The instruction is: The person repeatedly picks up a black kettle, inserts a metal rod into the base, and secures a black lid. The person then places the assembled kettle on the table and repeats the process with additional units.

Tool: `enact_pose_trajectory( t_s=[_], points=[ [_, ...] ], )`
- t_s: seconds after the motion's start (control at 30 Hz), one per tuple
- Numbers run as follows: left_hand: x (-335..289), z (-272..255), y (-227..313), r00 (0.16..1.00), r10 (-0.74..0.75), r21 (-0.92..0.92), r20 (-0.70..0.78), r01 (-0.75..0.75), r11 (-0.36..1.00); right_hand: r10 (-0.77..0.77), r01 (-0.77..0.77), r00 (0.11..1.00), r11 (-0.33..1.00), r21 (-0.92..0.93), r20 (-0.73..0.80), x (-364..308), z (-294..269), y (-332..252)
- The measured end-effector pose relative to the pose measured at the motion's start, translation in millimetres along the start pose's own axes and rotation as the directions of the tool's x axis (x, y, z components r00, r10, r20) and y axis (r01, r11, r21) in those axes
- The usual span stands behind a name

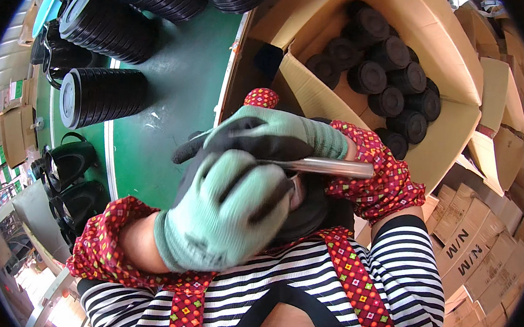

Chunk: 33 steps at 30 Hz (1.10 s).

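My left hand [227, 207], in a pale green knit glove with a dark palm, is closed in front of my chest. A shiny metal rod [333, 166] juts out to the right from between both hands, and its other end is hidden in the left fist. Just beyond it, my right hand [271, 133], gloved alike, curls over the left one with a dark fingertip pointing left. What its fingers hold is covered. Beneath the hands lies a black thing [326, 216], pressed near my body; its shape is mostly hidden.
A green worktable [174, 100] carries stacks of nested black round pieces [109, 94]. Black pieces with handles [75, 159] stand at its left. An open cardboard box [453, 112] on the right holds several black cylindrical pieces [369, 76]. Stacked cartons [477, 263] rise behind.
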State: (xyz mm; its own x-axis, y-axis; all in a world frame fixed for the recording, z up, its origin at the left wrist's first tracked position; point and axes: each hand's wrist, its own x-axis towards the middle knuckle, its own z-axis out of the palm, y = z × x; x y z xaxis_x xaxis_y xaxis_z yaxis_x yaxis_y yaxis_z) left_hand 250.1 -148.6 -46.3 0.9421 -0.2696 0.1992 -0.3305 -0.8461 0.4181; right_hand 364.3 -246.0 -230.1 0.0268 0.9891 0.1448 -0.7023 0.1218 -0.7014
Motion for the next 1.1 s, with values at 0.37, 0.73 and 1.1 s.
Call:
enact_pose_trajectory(
  t_s=[0.37, 0.73, 1.1],
  points=[
    [68, 84, 37, 0.909, 0.036, -0.046, 0.416, -0.019, 0.999, -0.046, 0.052, 0.992, 0.998, -0.045, 0.120, 1, 22, -12],
    [47, 72, 24, 0.964, 0.215, -0.344, 0.157, -0.151, 0.927, -0.483, 0.481, 0.872, 0.814, -0.326, 0.081, 6, 32, -22],
    [30, 72, 22, 0.978, 0.173, -0.657, -0.116, -0.206, 0.725, -0.501, 0.317, 0.863, 0.446, -0.837, 0.061, -29, 32, -26]
  ],
)
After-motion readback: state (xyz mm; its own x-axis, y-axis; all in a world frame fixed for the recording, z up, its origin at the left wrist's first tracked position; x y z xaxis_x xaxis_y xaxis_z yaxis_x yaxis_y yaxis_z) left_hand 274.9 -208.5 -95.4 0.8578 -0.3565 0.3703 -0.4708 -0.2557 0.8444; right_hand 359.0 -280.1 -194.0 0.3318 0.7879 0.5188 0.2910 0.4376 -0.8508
